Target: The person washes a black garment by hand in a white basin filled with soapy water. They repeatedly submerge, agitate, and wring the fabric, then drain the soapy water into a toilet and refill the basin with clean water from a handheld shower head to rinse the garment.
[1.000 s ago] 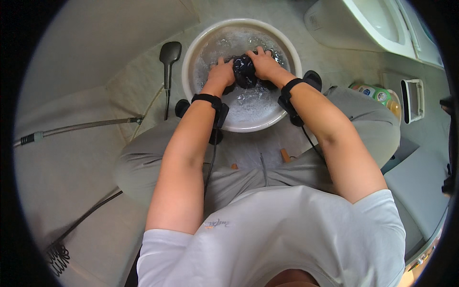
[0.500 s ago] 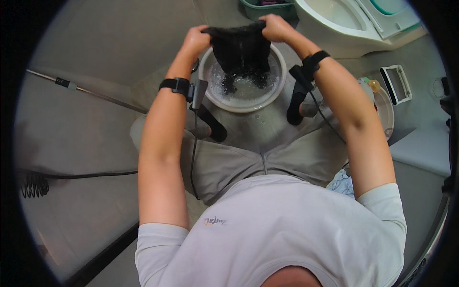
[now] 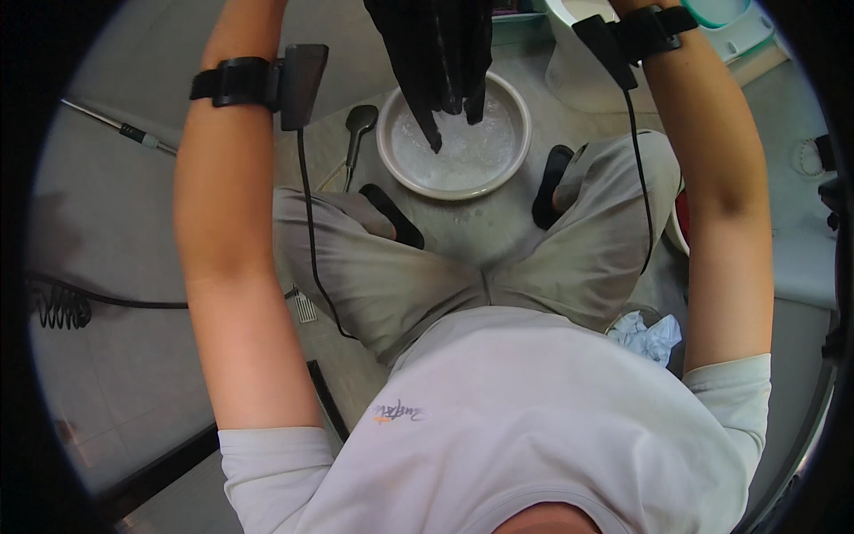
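Note:
A wet black garment [image 3: 436, 44] hangs down in folds from the top edge of the view, its upper part out of the picture. Its lower tips dangle over a round pale basin [image 3: 454, 195] of cloudy, sudsy water [image 3: 485, 147] on the floor between my feet. Both my forearms reach up and out past the top edge, one on each side of the cloth. Neither of my hands shows, so their hold on the garment is hidden.
A dark shower head [image 3: 361, 117] lies left of the basin. A white toilet [image 3: 583, 76] stands behind on the right. Crumpled pale-blue cloth [image 3: 648, 336] lies by my right hip. A metal pole [image 3: 124, 129] and a coiled black cord [image 3: 62, 310] are at the left.
The black garment has come up out of the basin water, raised toward the top edge. My arms have lifted and spread, and both hands have left the view.

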Tool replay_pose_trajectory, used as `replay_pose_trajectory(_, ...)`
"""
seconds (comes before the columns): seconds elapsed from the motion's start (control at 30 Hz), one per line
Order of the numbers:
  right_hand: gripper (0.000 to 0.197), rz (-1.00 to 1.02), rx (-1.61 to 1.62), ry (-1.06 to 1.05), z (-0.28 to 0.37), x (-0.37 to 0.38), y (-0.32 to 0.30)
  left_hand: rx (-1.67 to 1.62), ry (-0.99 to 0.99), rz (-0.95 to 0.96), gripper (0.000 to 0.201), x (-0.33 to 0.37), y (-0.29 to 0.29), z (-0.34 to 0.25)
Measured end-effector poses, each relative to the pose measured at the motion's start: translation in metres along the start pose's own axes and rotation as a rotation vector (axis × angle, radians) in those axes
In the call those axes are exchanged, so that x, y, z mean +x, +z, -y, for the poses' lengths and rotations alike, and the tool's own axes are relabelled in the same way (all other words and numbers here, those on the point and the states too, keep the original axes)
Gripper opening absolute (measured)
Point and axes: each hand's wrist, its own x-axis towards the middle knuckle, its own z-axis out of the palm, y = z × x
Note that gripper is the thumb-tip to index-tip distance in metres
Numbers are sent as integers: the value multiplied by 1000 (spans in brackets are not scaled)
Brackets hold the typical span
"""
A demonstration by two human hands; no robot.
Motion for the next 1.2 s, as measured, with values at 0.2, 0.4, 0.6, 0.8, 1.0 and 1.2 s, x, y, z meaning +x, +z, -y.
replay_pose_trajectory(0.2, 19, 55, -37, 148, -9, -11, 15, -47, -40, 42, 31, -2, -5, 36)
replay_pose_trajectory(0.4, 21, 240, -278, 266, -116, -55, 88, 123, -274, 111, 27, -42, 1, 188)
replay_pose_trajectory(0.6, 33, 594, -378, 507, -216, -154, 183, 564, -546, 333, 35, -120, 27, 334)
replay_pose_trajectory(0.8, 63, 820, -370, 753, -259, -229, 262, 867, -777, 654, 59, -182, 74, 411)
replay_pose_trajectory(1.0, 97, 995, -444, 895, -289, -254, 301, 940, -1000, 858, 102, -206, 109, 449)
replay_pose_trajectory(1.2, 86, 941, -597, 664, -336, -280, 323, 1060, -816, 932, 89, -214, 131, 483)
